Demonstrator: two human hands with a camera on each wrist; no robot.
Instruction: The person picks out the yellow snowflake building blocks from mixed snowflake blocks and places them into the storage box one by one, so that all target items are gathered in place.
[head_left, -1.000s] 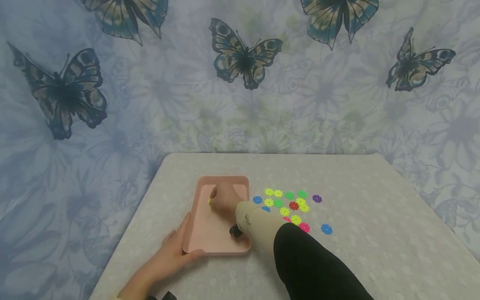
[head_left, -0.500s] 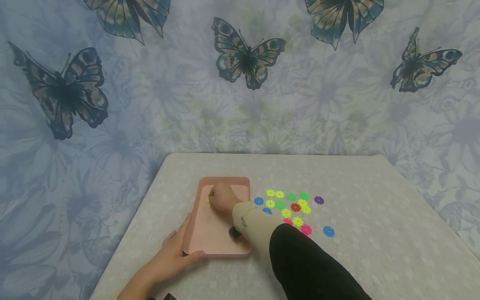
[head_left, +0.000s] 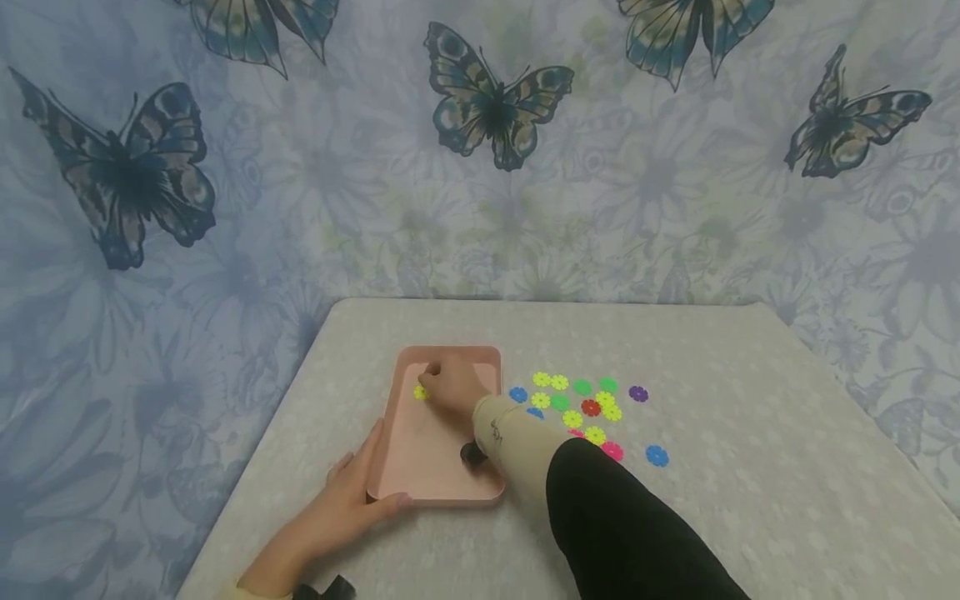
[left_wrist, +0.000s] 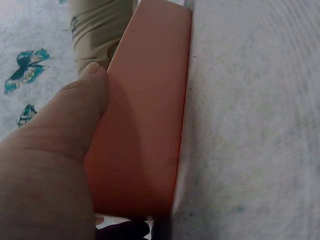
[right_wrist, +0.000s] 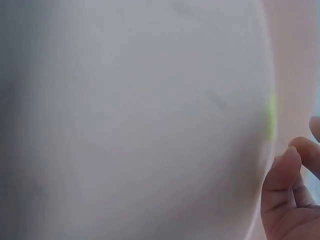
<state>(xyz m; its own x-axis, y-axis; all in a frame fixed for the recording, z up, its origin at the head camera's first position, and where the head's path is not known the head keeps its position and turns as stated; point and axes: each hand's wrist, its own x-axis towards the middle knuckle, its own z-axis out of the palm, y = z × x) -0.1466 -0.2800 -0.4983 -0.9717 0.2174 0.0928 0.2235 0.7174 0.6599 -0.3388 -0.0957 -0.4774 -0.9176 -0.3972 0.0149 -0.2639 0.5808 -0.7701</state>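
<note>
A shallow pink tray [head_left: 420, 467] lies on the table. My left hand [head_left: 341, 512] rests against its near left corner, fingers fairly straight along the left side. The left wrist view shows the thumb [left_wrist: 82, 102] lying on the tray's rim. Inside the tray's far part is my right hand [head_left: 453, 387], palm down with its fingers curled. A yellow flower-shaped disc [head_left: 421, 392] lies in the tray beside its fingertips. In the right wrist view the thumb [right_wrist: 282, 175] meets a bent finger with nothing visible between them, and the blurred yellow disc [right_wrist: 271, 117] appears apart from them.
Several flower-shaped discs in yellow, green, blue, red, pink and purple lie right of the tray, among them a red disc [head_left: 591, 407], a purple disc [head_left: 638, 393] and a blue disc [head_left: 657, 456]. My right sleeve [head_left: 622, 517] hides part of them. A butterfly-patterned wall covering [head_left: 645, 208] stands behind the table.
My right fingers have come off the yellow disc and drawn slightly away from it, so more of the disc shows. The left hand stays at the tray's corner. The view has shifted slightly.
</note>
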